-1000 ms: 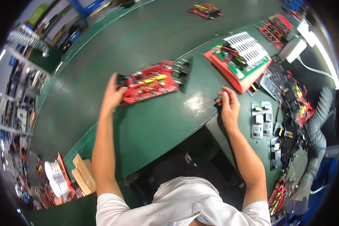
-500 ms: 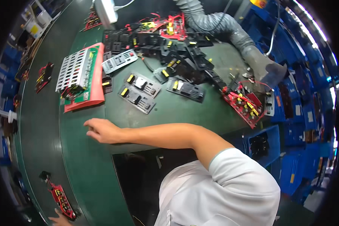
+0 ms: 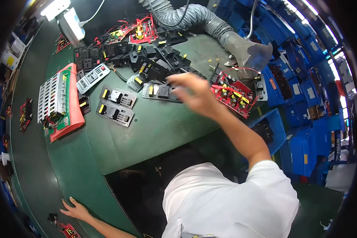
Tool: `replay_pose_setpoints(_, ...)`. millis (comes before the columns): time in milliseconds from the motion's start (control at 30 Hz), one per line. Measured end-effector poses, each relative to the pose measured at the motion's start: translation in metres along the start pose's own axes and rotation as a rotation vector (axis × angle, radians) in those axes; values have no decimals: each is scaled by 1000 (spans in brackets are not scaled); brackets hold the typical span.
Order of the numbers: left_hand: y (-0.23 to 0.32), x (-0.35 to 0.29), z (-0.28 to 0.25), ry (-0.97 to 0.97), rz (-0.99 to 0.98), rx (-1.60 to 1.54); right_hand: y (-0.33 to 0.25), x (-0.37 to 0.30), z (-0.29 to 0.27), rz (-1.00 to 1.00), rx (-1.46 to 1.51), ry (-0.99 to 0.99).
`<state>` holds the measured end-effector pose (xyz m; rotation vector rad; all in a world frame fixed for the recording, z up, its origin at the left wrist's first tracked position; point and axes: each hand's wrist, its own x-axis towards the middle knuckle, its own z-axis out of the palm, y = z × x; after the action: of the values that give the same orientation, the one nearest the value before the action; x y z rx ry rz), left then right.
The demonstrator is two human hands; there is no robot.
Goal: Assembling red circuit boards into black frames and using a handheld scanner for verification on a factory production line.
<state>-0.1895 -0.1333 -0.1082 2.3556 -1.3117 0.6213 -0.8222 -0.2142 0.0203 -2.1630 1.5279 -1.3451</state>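
My left hand point(image 3: 77, 210), open with fingers spread, is at the lower left by the seam between the green bench and the darker strip. Just below it lies a red circuit board point(image 3: 70, 231) with wires, cut off by the picture's edge. Slightly blurred, my right hand point(image 3: 196, 95) is over the bench with thumb and fingers apart, and I see nothing in it. It partly covers the right end of a grey socket panel point(image 3: 161, 91). Right of that hand is a red circuit board point(image 3: 234, 95) with yellow parts and red wires.
Two grey panels point(image 3: 117, 105) lie mid-bench, before a heap of black panels point(image 3: 123, 53). A slotted metal unit point(image 3: 53, 97) rests on a pink sheet point(image 3: 76, 113) at left. A grey duct point(image 3: 202, 18) hangs behind; blue bins point(image 3: 303, 150) stand at right.
My right hand has swung from the bench's left side rightward to the grey panel. My left hand has moved up, away from the red board at lower left. The whole view has shifted.
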Motion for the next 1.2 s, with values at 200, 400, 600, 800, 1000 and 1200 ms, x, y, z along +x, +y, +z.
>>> replay_pose_setpoints(200, -9, -6, -22, -47, -21, -5, 47, -52, -67, 482, -164, 192)
replay_pose_setpoints(400, 47, -21, -38, -56, -90, -137, 27, -51, -55, 440, -53, 221)
replay_pose_setpoints(600, 42, -23, -57, -66, -230, -238, -42, 11, 77, -129, 25, -224)
replay_pose_setpoints(800, 34, -24, -56, -43, -229, -225, -71, 35, 193, -99, -406, -402)
replay_pose_setpoints(1000, 56, -22, -43, -37, -211, -236, -61, 56, 192, 63, -593, -461)
replay_pose_setpoints(1200, 44, -25, -35, -4, -196, -229, -51, 60, 182, 92, -193, -491)
